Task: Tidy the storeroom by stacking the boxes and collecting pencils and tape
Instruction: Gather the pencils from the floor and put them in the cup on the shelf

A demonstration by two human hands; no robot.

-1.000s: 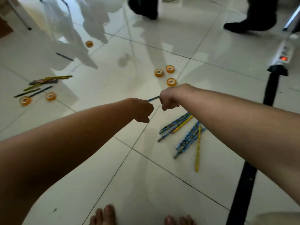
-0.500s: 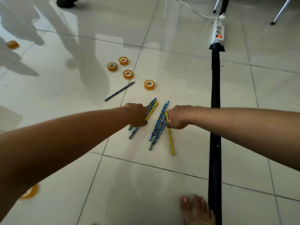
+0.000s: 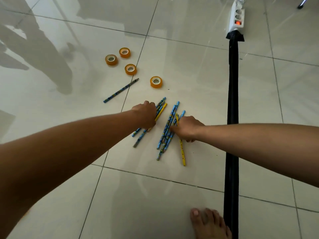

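In the head view, two loose bundles of pencils lie on the tiled floor, long axes running away from the person and slanting rightward. The left hand curls down over the left bundle, fingers hidden, apparently gripping it. The right hand curls onto the right bundle, touching it; a firm grip I cannot tell. A stray pencil lies beyond the left hand, nearer to it, and four tape rolls sit farther out.

indoor room: glossy tiled floor, power strip
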